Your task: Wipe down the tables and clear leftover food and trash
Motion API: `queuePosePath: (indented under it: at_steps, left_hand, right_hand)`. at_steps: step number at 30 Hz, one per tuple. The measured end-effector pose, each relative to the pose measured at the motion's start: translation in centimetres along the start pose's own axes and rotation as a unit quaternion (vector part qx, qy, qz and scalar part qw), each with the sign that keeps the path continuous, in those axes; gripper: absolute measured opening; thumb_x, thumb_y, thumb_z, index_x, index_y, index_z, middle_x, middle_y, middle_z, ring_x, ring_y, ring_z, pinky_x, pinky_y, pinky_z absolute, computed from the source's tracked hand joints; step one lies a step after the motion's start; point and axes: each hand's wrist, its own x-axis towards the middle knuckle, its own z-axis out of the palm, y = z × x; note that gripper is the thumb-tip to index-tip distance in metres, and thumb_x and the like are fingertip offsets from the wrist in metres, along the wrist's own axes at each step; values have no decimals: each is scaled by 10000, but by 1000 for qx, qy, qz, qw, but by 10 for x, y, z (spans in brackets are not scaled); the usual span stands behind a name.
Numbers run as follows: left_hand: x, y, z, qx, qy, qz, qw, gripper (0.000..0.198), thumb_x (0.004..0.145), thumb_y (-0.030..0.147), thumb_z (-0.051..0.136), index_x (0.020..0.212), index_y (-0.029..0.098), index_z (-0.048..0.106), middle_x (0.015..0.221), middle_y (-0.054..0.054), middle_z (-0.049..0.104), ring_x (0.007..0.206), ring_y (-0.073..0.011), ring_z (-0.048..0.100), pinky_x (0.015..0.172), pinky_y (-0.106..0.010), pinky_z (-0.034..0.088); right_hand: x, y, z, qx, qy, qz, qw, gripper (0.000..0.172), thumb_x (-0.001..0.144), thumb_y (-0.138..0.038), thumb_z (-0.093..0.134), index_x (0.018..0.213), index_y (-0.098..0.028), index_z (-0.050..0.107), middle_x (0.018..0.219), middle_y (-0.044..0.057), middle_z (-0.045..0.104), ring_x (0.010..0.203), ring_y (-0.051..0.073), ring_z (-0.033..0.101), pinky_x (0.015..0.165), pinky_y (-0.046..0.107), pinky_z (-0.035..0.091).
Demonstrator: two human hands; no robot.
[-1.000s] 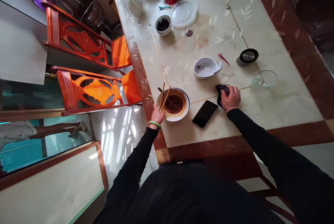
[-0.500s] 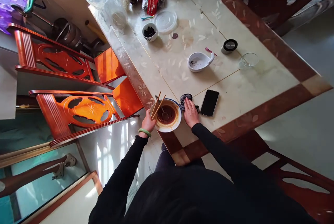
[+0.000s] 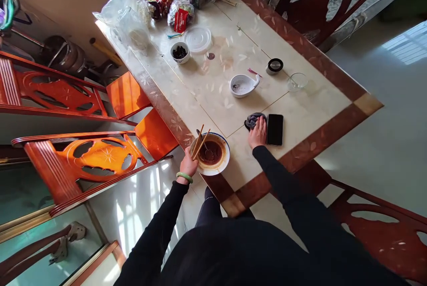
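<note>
A white bowl [image 3: 224,161] with brown liquid and a spoon in it is at the table's near left edge. My left hand [image 3: 188,164] grips its left rim, with a pair of wooden chopsticks [image 3: 201,143] held at the same spot. On the tabletop, my right hand [image 3: 258,134] presses a dark grey cloth [image 3: 254,120], its fingers closed over the near side. Just right of that hand lies a black phone [image 3: 275,129]. A white dish with a curved handle [image 3: 243,86] stands beyond the cloth.
On the table [image 3: 216,103] are a small bowl of dark pieces [image 3: 180,52], a clear lid [image 3: 198,39], a black-rimmed jar [image 3: 275,66], a glass bowl [image 3: 298,81] and plastic bags [image 3: 128,19]. Orange chairs [image 3: 103,155] line the left side.
My right hand and the cloth have moved right, away from the bowl and close to the phone. My left hand still holds the bowl and chopsticks. The camera view has shifted.
</note>
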Motion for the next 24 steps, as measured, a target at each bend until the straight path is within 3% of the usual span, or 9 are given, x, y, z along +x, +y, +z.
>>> queuePosePath:
  at_steps: [3, 5, 7, 10, 12, 14, 19, 21, 24]
  left_hand:
    - [0, 0, 1, -9, 4, 2, 1000, 705, 854, 98, 600, 1522, 205, 402, 1291, -149, 768, 1215, -345, 750, 980, -413, 565]
    - [0, 1, 3, -13, 9, 6, 1000, 701, 851, 92, 601, 1515, 202, 405, 1301, -147, 764, 1235, -333, 744, 990, -403, 564]
    - [1, 1, 4, -13, 12, 8, 1000, 700, 850, 91, 601, 1511, 212, 406, 1300, -135, 765, 1223, -323, 749, 988, -397, 566]
    - [2, 3, 5, -9, 8, 3, 1000, 697, 856, 92, 588, 1517, 204, 397, 1279, -135, 767, 1196, -319, 757, 979, -393, 567]
    - [2, 4, 5, -6, 4, 1, 1000, 702, 857, 90, 580, 1525, 186, 389, 1272, -147, 765, 1193, -324, 755, 981, -396, 565]
    - [3, 5, 4, -4, 6, 3, 1000, 708, 852, 90, 577, 1527, 190, 391, 1283, -147, 761, 1191, -325, 754, 986, -399, 563]
    - [3, 6, 3, 5, 16, -1, 1000, 728, 827, 88, 585, 1522, 216, 409, 1275, -128, 761, 1159, -326, 761, 977, -412, 571]
    - [3, 5, 4, 3, 17, -4, 1000, 727, 821, 90, 585, 1515, 218, 413, 1261, -122, 761, 1158, -325, 763, 977, -414, 575]
    - [4, 4, 5, -3, 13, -2, 1000, 713, 828, 106, 590, 1508, 226, 414, 1252, -119, 761, 1182, -330, 757, 987, -417, 578]
  right_hand:
    - [60, 7, -14, -3, 1, -8, 1000, 700, 968, -160, 439, 1630, 64, 395, 1737, 283, 329, 1635, 358, 282, 1339, 586, 283]
    - [71, 0, -18, 10, 0, -10, 1000, 697, 974, -135, 421, 1638, 72, 372, 1749, 286, 300, 1641, 366, 258, 1338, 610, 254]
    - [41, -11, -18, 22, -14, -31, 999, 687, 971, -99, 395, 1640, 57, 385, 1758, 263, 304, 1644, 358, 253, 1345, 597, 236]
    - [-52, -22, -12, 30, -65, -104, 992, 705, 920, -46, 406, 1617, -71, 508, 1731, 143, 429, 1621, 286, 339, 1358, 484, 283]
    - [-96, -20, -7, 31, -99, -165, 981, 746, 888, -32, 428, 1623, -122, 519, 1722, 114, 452, 1627, 266, 359, 1353, 489, 308]
    - [-96, -14, -6, 30, -104, -177, 978, 751, 897, -36, 420, 1635, -137, 507, 1718, 122, 457, 1634, 263, 362, 1348, 522, 310]
    - [-13, -9, -11, 25, -39, -39, 998, 688, 961, -87, 370, 1641, -25, 459, 1754, 198, 358, 1654, 313, 313, 1356, 568, 255]
    - [-25, -7, -11, 29, -38, -59, 997, 682, 959, -85, 371, 1631, -24, 471, 1748, 195, 371, 1650, 306, 318, 1362, 549, 253]
    - [-78, 0, -11, 31, -58, -139, 988, 685, 950, -77, 396, 1626, -92, 504, 1710, 158, 456, 1629, 285, 373, 1352, 542, 290]
